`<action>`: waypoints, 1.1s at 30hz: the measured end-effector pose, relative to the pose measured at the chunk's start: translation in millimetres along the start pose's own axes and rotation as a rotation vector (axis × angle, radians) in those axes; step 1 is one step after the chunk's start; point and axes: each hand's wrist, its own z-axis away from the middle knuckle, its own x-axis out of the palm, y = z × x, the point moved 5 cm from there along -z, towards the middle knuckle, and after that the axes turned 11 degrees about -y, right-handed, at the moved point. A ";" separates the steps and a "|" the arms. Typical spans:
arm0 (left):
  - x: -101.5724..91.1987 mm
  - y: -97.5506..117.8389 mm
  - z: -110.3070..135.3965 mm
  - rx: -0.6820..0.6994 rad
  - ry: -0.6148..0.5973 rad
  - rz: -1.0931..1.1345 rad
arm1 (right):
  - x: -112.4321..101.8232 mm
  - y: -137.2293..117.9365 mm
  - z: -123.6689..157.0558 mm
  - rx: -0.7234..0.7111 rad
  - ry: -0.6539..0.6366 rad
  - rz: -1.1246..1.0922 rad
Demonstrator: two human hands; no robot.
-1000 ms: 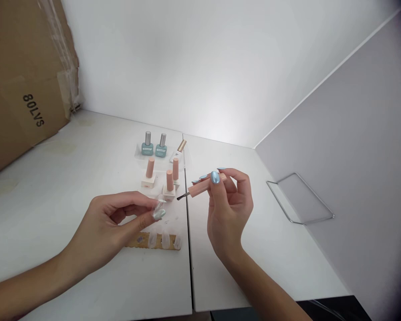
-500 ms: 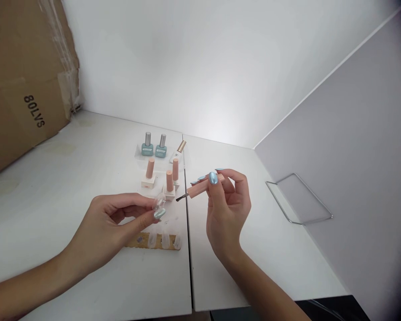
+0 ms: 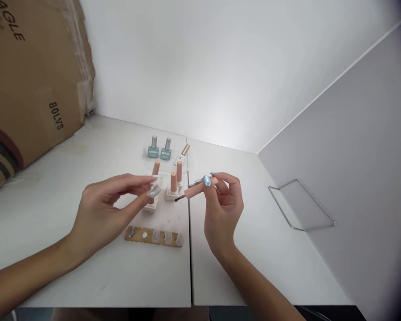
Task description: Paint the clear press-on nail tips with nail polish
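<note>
My left hand pinches a clear false nail tip between thumb and fingers, raised above the white table. My right hand grips a peach polish brush cap, its dark brush tip pointing left toward the nail tip, a short gap apart. Below the hands lies a tan strip with several clear nail tips stuck on it. Behind the hands stand peach-capped bottles.
Two teal polish bottles and a tilted gold-capped bottle stand farther back. A cardboard box leans at the left. A wire frame lies by the right wall. A seam splits the table down the middle.
My left hand has lifted the nail tip up and slightly away from me, uncovering the strip. The right hand and brush shifted slightly left. The camera moved, so the box looms larger.
</note>
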 end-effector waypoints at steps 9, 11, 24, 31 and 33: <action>-31.0 14.7 38.9 -0.064 0.280 -0.155 | 16.5 -10.6 9.6 -0.191 -0.140 -0.022; -31.6 9.4 55.6 -0.087 0.321 -0.169 | 21.3 -10.2 10.4 -0.223 -0.176 0.026; 0.2 -7.7 126.2 0.138 0.136 -0.493 | 39.4 -0.3 10.4 -0.194 -0.265 0.275; 8.9 -8.3 123.9 0.143 0.141 -0.564 | 43.3 2.1 12.0 -0.243 -0.283 0.332; 10.7 -9.1 123.8 0.133 0.144 -0.573 | 43.1 3.2 12.6 -0.271 -0.280 0.358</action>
